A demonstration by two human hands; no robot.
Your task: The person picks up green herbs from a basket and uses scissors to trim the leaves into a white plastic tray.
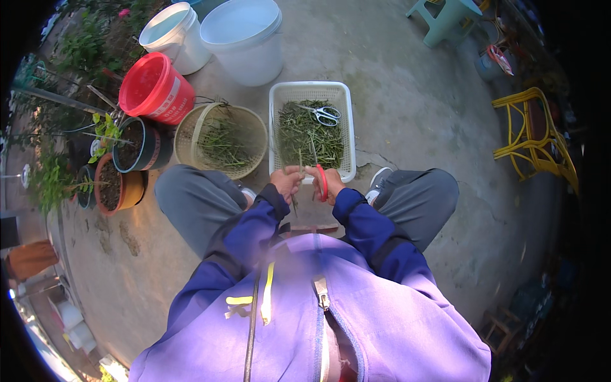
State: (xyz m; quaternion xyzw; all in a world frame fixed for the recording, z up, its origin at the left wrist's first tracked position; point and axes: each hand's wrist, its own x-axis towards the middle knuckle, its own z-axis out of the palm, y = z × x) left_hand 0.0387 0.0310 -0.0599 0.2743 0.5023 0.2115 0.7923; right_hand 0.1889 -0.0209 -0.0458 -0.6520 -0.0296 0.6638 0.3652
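My left hand (287,183) is closed on thin green plant stems (295,200), at the near edge of a white plastic basket (352,138). Just to its right, my right hand (331,184) holds red-handled scissors (323,182), whose blades point away from me over the basket. Cut green stem pieces (305,131) cover the basket's floor. On top of them, towards the far right, lies a second pair of scissors (327,116) with pale handles. A round woven basket (260,148) with an arched handle stands on the left and holds longer green stems (222,143).
Beyond the round basket stand a red bucket (157,88) and two white buckets (243,43) (184,52). Potted plants, among them an orange pot (131,191), line the left. A pale green stool (444,19) is at the far right, a yellow chair (534,138) nearer.
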